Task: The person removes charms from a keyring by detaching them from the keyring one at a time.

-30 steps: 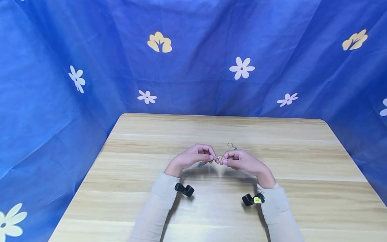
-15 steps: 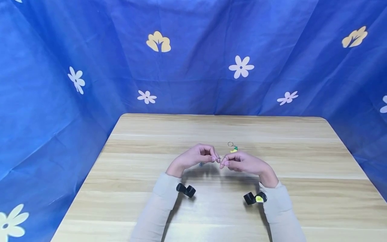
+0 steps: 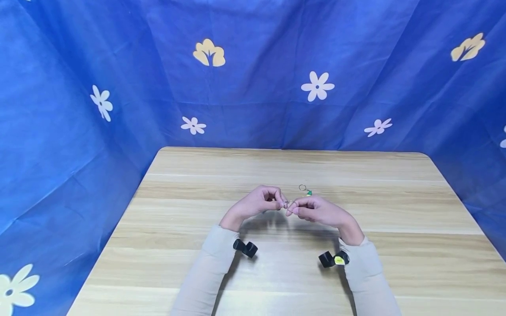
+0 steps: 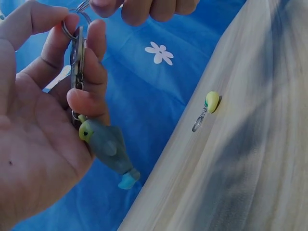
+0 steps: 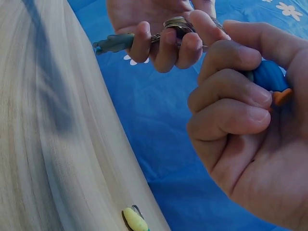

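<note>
In the head view my left hand (image 3: 254,204) and right hand (image 3: 320,211) meet fingertip to fingertip above the table. Thumb and finger of the left pinch a metal split ring (image 4: 67,30) on a keychain. From it hang flat metal pieces and a grey-blue bird charm (image 4: 108,147) with a yellow head, lying along the curled fingers. A blue charm with an orange end (image 5: 269,76) is tucked in the right hand's curled fingers, while thumb and index finger pinch a metal ring (image 5: 219,24). Both rings come together between the fingertips.
A third keychain, with a yellow charm (image 4: 211,101), green top and split ring (image 3: 302,187), lies on the wooden table (image 3: 197,175) just beyond the right hand. A blue flowered curtain (image 3: 257,87) surrounds the table's back and sides.
Both hands stay joined over the same spot, with small fingertip movements at the rings. The bird charm, earlier visible under the left hand in the head view, is now mostly hidden.
</note>
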`<state>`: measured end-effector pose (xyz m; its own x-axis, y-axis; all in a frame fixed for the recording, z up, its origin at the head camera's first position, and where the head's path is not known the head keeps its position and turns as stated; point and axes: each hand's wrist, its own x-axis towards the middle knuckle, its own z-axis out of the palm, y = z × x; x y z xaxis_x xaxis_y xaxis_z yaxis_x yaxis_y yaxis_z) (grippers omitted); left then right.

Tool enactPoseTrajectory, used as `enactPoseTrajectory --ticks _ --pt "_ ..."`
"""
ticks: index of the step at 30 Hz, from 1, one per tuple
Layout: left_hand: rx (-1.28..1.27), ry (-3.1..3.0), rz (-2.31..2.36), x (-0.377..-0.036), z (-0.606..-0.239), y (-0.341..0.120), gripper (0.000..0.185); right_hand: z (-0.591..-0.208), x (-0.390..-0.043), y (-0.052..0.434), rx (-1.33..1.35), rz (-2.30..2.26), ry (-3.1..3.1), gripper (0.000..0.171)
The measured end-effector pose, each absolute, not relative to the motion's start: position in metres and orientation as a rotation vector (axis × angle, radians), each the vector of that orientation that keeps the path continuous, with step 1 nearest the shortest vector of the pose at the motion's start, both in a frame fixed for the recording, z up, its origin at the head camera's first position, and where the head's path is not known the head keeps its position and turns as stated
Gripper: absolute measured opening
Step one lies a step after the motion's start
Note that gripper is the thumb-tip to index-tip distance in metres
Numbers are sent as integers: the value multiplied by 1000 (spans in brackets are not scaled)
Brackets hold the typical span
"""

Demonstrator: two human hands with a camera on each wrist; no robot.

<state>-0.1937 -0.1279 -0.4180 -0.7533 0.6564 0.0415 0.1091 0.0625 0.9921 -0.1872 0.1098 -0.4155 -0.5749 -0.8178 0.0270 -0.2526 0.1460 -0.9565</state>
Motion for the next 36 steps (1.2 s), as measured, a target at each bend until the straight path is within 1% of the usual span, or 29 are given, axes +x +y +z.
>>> enactPoseTrajectory --ticks 5,9,11,18,24,36 --pt "749 1935 1740 -194 -417 -127 10 -413 -187 109 -1032 -1455 1907 25" --pt "726 1948 1714 -193 -418 -127 7 -415 -187 109 -1039 -1461 1905 24" --pt "731 1957 1688 -193 -418 -128 8 -416 -187 109 -1045 -1468 1897 24" --pt "878 1924 1598 -193 -418 -131 21 -421 -189 110 -1075 -1510 1838 26" --pt "986 1844 1572 -196 -419 -133 24 -421 -190 112 -1067 -1528 1829 26" --pt "1000 1810 1582 -196 -420 -137 27 -422 -191 114 -1087 -1564 1761 26"
